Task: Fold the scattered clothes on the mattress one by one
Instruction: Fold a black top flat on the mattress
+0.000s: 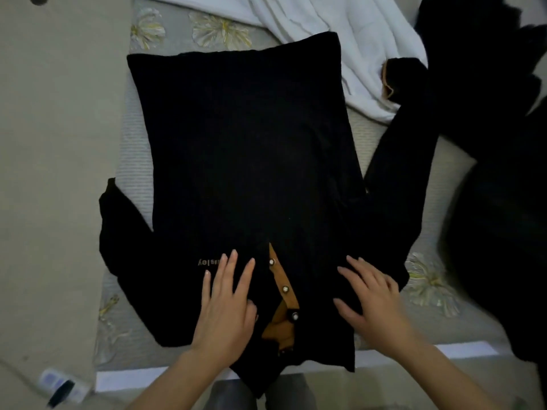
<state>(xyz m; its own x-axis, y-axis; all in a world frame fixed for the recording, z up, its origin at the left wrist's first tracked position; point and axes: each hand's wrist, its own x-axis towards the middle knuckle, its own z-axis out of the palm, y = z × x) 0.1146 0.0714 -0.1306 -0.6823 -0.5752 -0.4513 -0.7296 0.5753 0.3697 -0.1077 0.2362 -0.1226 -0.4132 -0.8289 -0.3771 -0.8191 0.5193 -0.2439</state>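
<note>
One black long-sleeved knit shirt [251, 158]: spread flat, sleeves out, unfolded.
Hands: left hand [225, 303], right hand [373, 303] press its chest, fingers [229, 270] straight, grasping nothing.
Waiting: crumpled white garment [340, 39] at 1 o'clock, black heap [497, 173] at 3 (both unfolded).

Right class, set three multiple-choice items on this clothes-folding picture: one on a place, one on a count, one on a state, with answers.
1. Where does the white garment lie?
A) past the black shirt's hem
B) on the floor
C) folded on the shirt

2. How many buttons show on the tan placket?
A) one
B) three
C) five

3. The left hand and right hand are:
A) gripping a sleeve
B) flat on the shirt
C) lifted off it

Answers:
1 A, it lies at the mattress's far end.
2 B, three pale buttons line the placket.
3 B, straight fingers rest either side of the placket.
</note>
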